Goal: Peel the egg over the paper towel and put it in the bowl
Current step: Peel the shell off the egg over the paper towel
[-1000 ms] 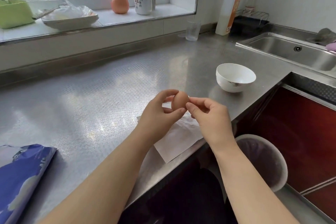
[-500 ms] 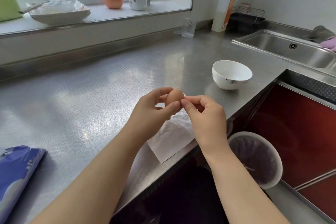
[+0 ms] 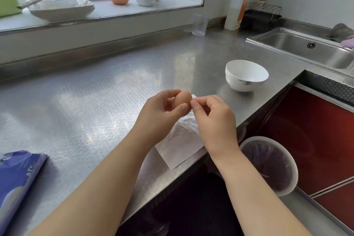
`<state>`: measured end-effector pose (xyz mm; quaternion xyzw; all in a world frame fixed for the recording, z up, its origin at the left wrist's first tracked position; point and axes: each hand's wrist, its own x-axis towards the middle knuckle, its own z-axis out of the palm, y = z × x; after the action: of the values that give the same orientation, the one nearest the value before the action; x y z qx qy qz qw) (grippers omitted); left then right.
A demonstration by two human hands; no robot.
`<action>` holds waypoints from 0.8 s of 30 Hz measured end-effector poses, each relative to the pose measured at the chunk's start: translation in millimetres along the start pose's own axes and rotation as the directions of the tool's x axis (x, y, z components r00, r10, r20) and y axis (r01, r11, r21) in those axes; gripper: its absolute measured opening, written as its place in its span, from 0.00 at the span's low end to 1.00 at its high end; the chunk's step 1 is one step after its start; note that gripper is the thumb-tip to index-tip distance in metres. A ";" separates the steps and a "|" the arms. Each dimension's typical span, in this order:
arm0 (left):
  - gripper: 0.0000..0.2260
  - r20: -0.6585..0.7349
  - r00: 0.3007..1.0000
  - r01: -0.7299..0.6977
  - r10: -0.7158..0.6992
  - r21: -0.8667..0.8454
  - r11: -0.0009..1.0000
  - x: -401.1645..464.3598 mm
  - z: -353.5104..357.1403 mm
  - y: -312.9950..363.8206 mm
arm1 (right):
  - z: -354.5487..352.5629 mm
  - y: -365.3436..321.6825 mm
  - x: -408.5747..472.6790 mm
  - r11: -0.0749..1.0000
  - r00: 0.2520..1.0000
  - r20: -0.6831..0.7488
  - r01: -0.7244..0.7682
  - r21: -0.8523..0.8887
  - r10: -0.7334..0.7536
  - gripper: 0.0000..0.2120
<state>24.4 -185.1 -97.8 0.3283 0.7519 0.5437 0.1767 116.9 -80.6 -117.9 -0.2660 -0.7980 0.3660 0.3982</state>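
Head view of a stainless-steel kitchen counter (image 3: 86, 101) at the start of peeling. The left hand (image 3: 159, 115) holds a brown, smooth-shelled egg (image 3: 182, 99) in the air, thumb and curled fingers wrapped round its near and far sides. The right hand (image 3: 212, 119) meets the egg's right end, its thumb and forefinger drawn together in a pinch at the shell while the other fingers curl loosely; whether a flake of shell is already caught between them cannot be told. The egg hangs directly above a white, creased paper towel (image 3: 180, 145) that lies flat on the counter at its front edge. A white ceramic bowl (image 3: 246, 74), standing empty, sits on the counter well apart from the egg, to the right and farther back.

Step in hand, by judgement: the first piece of shell is being picked off; the shell visible looks whole and no fragments show on the towel, so the task is barely begun. The next move calls for a small, firm pull by the right pinch away from the egg, the left hand steadying and turning it, both kept over the towel.
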 end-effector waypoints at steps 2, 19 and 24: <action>0.16 0.007 1.000 0.006 -0.006 -0.010 1.000 -0.4 0.2 0.5 | 1.5 0.3 -0.7 0.999 1.000 -0.007 0.027 -0.023 -0.027 0.04; 0.18 -0.045 0.999 0.016 -0.019 -0.065 0.998 -1.2 5.8 2.1 | -4.1 -0.4 -1.4 0.994 0.997 -0.014 -0.075 0.083 0.077 0.05; 0.18 -0.102 0.995 -0.012 0.011 -0.011 1.000 -1.6 7.8 1.3 | -3.3 -2.5 1.5 0.987 0.993 0.041 -0.116 0.108 0.112 0.06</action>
<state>30.8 -180.5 -99.4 0.3032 0.7551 0.5650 0.1367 118.5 -79.8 -113.9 -0.2824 -0.7669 0.4363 0.3765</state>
